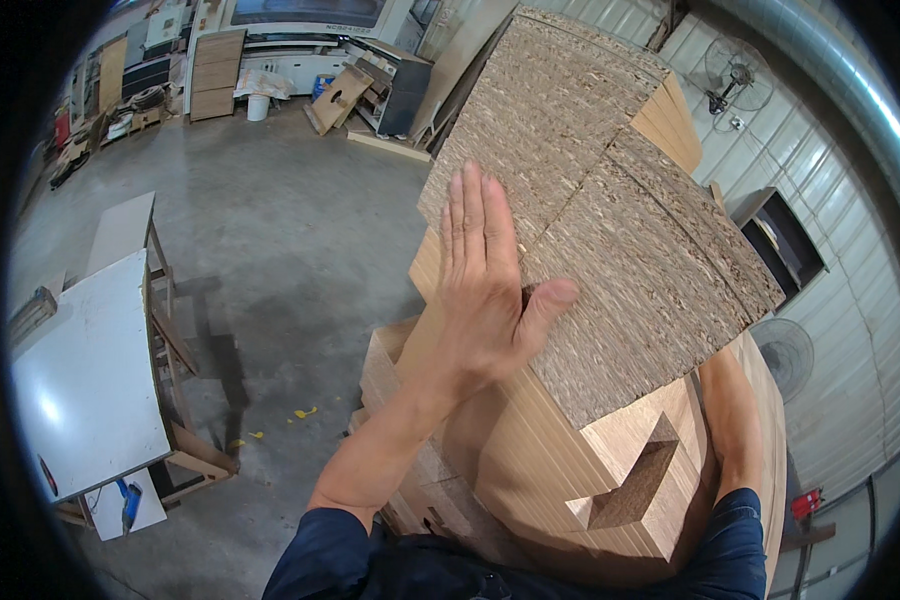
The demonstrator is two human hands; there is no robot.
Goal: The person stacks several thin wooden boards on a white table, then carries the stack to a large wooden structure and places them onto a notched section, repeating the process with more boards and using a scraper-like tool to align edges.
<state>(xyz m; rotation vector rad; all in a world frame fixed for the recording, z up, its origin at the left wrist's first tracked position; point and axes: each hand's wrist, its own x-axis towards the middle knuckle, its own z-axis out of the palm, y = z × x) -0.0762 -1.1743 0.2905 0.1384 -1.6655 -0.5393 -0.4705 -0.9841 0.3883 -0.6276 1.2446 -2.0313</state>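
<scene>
My left hand (480,260) lies against the left part of a rough brown chipboard top (620,250), fingers stretched out together and thumb spread apart. Under this board is a thick stack of wood-grain panels (530,450) with layered edges. Reaching along the stack's right side is my right arm (732,425); the hand itself passes behind the chipboard, so its fingers are hidden. Close to my body, a wood-grain panel with a rectangular cutout (635,485) shows below the chipboard's near corner.
A white-topped table (95,370) stands at left, with a blue-handled tool (130,505) beneath its near end. Machinery (300,60), leaning boards (218,75) and a white bucket (258,107) line the far side. A wall fan (735,85) hangs at right. Yellow scraps (305,412) dot the floor.
</scene>
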